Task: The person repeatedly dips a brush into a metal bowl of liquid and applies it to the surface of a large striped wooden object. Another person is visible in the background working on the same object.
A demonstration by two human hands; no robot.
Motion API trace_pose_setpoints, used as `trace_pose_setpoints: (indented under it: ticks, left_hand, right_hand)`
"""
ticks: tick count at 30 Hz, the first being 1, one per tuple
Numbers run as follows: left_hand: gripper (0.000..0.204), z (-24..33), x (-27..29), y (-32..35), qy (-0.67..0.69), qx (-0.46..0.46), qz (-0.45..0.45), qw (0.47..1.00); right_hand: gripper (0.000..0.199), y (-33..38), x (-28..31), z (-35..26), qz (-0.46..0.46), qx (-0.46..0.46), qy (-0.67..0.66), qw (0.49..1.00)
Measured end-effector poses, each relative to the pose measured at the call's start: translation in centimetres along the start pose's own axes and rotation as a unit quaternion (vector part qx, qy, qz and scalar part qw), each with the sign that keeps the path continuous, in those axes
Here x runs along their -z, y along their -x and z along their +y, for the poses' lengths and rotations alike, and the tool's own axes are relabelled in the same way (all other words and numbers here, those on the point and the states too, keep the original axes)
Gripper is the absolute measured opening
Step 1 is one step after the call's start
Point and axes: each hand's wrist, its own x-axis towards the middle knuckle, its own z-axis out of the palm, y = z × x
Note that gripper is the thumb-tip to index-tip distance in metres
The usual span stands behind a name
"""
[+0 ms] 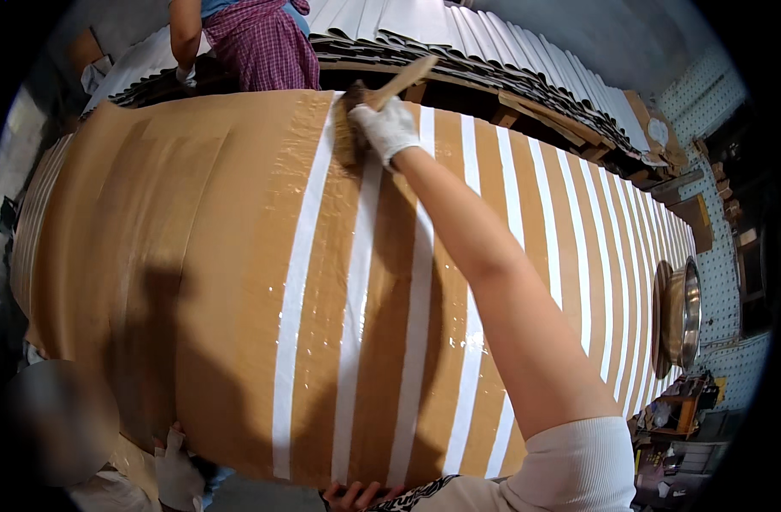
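Observation:
My right hand (pixel 385 128), in a white glove, is closed around a wide brush with a pale wooden handle (pixel 407 78). Its bristles (pixel 345 141) press on brown sheets (pixel 262 196) near their far edge. White stripes (pixel 301 264) cross the sheets, and the brown between them looks wet and glossy around the middle. Down at the near edge, several bare fingers of my left hand (pixel 361 497) show, slightly apart, touching the sheets' border. The rest of that hand is hidden.
A metal basin (pixel 689 311) stands on the right end of the sheets. Across from me is a person in a plaid apron (pixel 262 43). Another person's gloved hand (pixel 179 474) is at the near left edge. Stacked white-topped sheets (pixel 493 47) lie behind.

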Motion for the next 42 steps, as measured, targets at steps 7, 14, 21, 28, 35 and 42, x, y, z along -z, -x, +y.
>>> trace_pose_setpoints:
  ticks: [7, 14, 21, 28, 35, 42]
  left_hand:
    - [0.052, 1.8, 0.6, 1.3, -0.008, -0.018, 0.011, 1.000]
    - [0.055, 1.8, 0.8, 0.4, -0.023, -0.021, 0.050, 0.998]
    - [0.050, 2.9, 1.1, 0.1, -0.004, 0.007, 0.057, 0.998]
    - [0.043, 2.8, 0.9, 0.4, 0.031, -0.004, 0.033, 0.999]
    - [0.039, 2.7, -1.1, 1.4, 0.009, 0.008, 0.097, 0.995]
    - [0.032, 2.5, -0.9, -0.3, -0.014, -0.021, 0.148, 0.989]
  right_hand:
    - [0.062, 4.9, 18.2, 14.9, 0.200, -0.125, 0.056, 0.970]
    - [0.059, 4.6, 25.6, 16.3, 0.239, -0.219, 0.203, 0.924]
    - [0.059, 8.8, 4.5, -3.8, 0.016, 0.001, -0.127, 0.992]
    - [0.064, 14.2, -0.5, -4.9, 0.007, -0.105, -0.029, 0.994]
    - [0.050, 20.3, 18.8, 10.8, 0.186, -0.201, -0.223, 0.936]
    - [0.047, 24.0, 31.9, 24.6, 0.332, -0.264, 0.104, 0.900]
